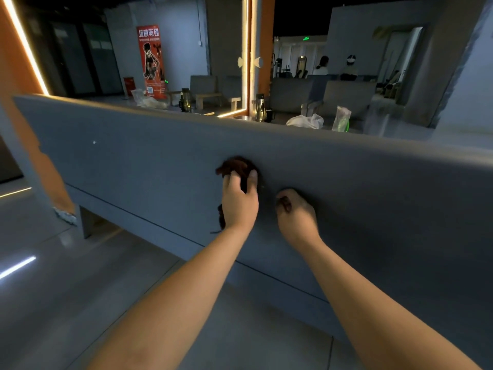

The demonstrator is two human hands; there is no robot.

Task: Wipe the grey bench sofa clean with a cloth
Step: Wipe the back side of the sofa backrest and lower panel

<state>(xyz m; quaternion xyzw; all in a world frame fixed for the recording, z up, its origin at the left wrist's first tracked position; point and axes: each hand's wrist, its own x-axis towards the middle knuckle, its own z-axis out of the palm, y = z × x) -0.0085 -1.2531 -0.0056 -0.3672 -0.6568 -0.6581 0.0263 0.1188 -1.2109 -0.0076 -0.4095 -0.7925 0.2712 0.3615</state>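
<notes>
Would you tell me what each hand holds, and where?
The left hand grips the dark cloth around its bunched middle; whether the curled right hand holds anything cannot be told.

bench sofa (pixel 133 156): plain grey | cloth (pixel 236 165): dark reddish-brown (dim light) | poster (pixel 150 62): red

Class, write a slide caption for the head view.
Left hand grips a dark cloth against the grey bench, right hand curled alongside.
</notes>
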